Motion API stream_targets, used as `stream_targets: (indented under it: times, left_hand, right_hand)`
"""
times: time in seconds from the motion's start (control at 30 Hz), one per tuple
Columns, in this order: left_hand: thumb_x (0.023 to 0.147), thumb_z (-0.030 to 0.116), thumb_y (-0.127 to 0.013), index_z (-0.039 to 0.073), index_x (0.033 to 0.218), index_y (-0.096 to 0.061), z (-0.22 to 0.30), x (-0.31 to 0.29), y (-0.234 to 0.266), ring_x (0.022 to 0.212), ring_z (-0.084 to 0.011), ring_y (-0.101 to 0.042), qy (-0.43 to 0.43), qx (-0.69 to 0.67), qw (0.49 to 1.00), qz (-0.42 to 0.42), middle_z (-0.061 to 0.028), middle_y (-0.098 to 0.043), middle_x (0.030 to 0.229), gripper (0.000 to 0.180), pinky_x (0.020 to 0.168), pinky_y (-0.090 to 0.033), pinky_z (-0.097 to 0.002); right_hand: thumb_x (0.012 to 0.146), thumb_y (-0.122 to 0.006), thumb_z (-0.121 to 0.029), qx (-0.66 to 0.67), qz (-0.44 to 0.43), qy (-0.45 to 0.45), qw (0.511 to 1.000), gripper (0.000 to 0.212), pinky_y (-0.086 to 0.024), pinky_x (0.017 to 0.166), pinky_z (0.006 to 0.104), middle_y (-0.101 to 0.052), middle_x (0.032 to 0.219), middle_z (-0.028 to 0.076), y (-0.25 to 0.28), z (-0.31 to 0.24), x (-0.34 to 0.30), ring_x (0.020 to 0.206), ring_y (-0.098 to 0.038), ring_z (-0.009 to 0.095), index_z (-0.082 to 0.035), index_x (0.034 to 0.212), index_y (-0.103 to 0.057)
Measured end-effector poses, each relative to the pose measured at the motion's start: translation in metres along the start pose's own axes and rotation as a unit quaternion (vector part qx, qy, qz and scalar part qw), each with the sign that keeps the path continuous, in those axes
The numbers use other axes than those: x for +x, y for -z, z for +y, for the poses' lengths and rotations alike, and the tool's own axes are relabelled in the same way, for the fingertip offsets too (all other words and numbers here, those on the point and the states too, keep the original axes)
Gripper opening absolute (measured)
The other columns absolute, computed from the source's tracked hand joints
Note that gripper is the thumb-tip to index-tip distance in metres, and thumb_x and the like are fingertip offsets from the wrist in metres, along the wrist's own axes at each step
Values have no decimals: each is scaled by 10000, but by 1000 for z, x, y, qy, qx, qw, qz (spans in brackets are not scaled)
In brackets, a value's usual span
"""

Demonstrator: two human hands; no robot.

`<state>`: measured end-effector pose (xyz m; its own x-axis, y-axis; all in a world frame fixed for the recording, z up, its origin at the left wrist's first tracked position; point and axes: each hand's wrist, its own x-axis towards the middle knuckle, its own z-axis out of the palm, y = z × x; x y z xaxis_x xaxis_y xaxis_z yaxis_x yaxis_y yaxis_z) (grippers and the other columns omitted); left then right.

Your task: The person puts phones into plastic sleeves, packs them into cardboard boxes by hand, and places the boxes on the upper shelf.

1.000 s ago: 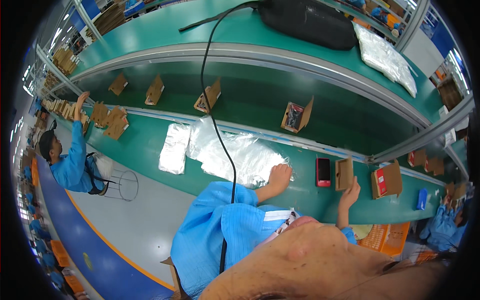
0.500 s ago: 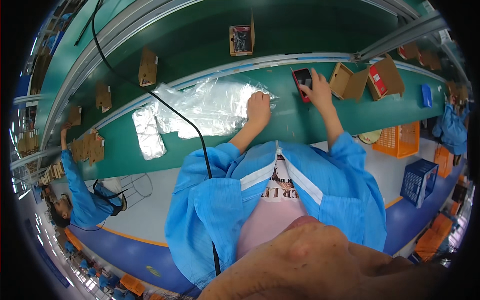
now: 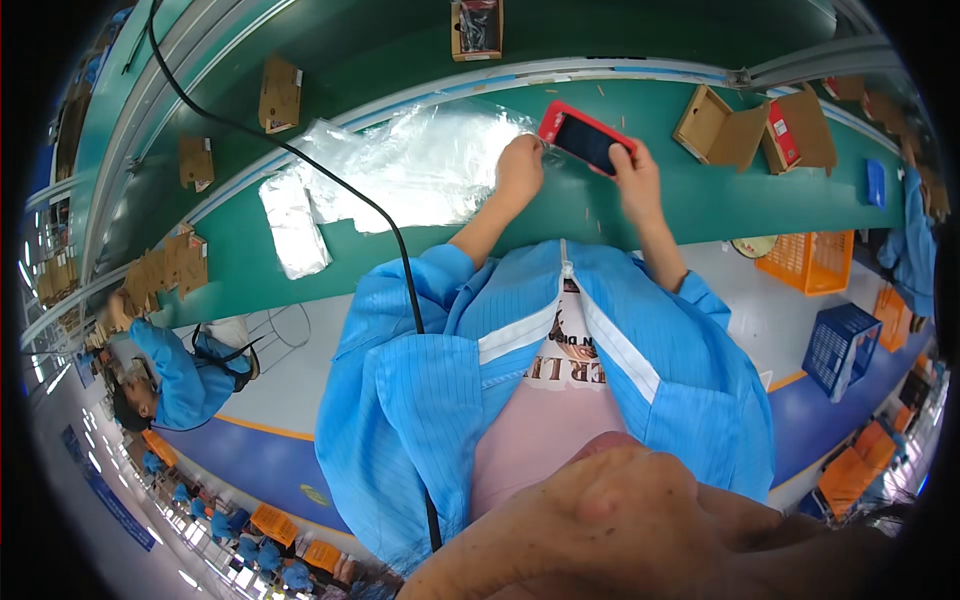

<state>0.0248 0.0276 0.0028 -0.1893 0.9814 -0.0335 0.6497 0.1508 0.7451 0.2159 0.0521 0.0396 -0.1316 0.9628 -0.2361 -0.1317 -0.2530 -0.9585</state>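
Green desk [image 3: 570, 210], long, crossing my remote feed from side to side; grey floor [image 3: 330, 335] below it.

Item: one red handheld device [image 3: 585, 138] with a dark screen, set aslant in front of the wearer, right of the clear film. I log the right hand [image 3: 636, 175] as clamped on its right end.

Item: left hand [image 3: 521, 165], fingers curled, at the right end of the clear plastic bags [image 3: 430, 170], just beside the device's left end; whether it pinches film or device, I cannot tell.

Item: one folded plastic stack [image 3: 293, 225], silvery, at the left of the bags.

Item: two open cardboard boxes, right of the device: one bare-sided [image 3: 705, 125], one showing a red panel [image 3: 785, 130].

Item: one small blue object [image 3: 875, 183], farther right; I cannot make out its kind.

Item: black cable [image 3: 385, 215], passing in front of my lens.

Item: orange crate [image 3: 815, 262] and blue crate [image 3: 842, 345], lower right.

Item: one co-worker [image 3: 190, 365] in blue, far left.
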Motion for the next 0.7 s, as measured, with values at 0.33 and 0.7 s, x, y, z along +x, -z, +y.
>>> stream_targets:
  times: [0.33, 0.7]
  left_hand:
    - [776, -11, -540, 39, 881, -587, -9, 2, 3, 838, -342, -513, -80, -3, 968, 238, -128, -556, 860, 126, 746, -411, -428]
    - [673, -14, -592, 42, 860, -591, 74, -30, 42, 764, -304, -505, -310, -57, 943, 104, -110, -540, 834, 194, 667, -410, -387]
  right_hand:
    - [833, -655, -238, -537, -46, 237, 808, 267, -459, 743, 366, -620, 897, 148, -11, 1, -36, 842, -574, 311, -52, 1021, -618]
    - [947, -511, -383, 135, -16, -172, 976, 385, -526, 744, 288, -598, 967, 93, -14, -14, -43, 839, -618, 181, -18, 1067, -526]
